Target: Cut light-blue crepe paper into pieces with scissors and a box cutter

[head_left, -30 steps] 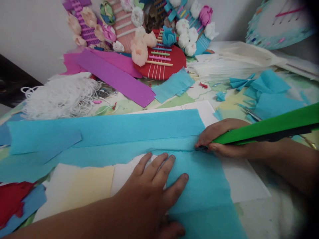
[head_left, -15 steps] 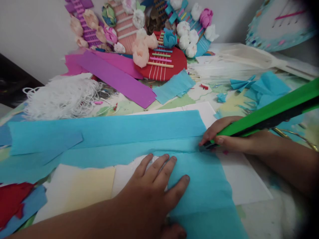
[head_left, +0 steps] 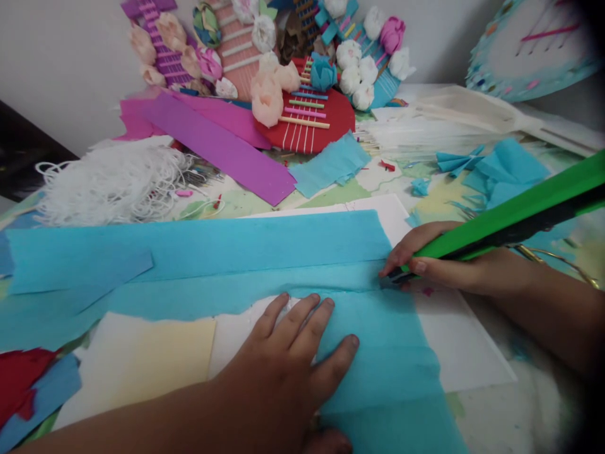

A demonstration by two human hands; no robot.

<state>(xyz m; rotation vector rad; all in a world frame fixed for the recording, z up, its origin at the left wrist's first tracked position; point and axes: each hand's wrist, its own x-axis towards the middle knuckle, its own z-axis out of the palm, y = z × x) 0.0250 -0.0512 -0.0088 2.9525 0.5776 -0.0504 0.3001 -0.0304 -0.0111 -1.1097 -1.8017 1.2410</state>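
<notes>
My left hand (head_left: 288, 362) lies palm down with spread fingers, pressing on the large sheet of light blue crepe paper (head_left: 382, 359) and a white piece beside it. My right hand (head_left: 439, 258) is closed around a green and black utility knife (head_left: 510, 214), whose long body slants up to the right. The knife's tip rests at the right end of a fold or slit in the blue paper; its blade is hard to make out. A folded blue strip (head_left: 265, 243) lies just beyond both hands. White paper (head_left: 467, 347) shows underneath on the right.
White string (head_left: 108, 183) is heaped at left. Purple strips (head_left: 222, 151) and a red decorated board (head_left: 326, 126) with sticks and paper flowers stand behind. Blue scraps (head_left: 510, 170) and gold-handled scissors (head_left: 532, 253) are at right. Red scraps (head_left: 19, 378) lie at lower left.
Both hands and the knife hold nearly the same place. The view has shifted very slightly, so things at the left sit a little further left.
</notes>
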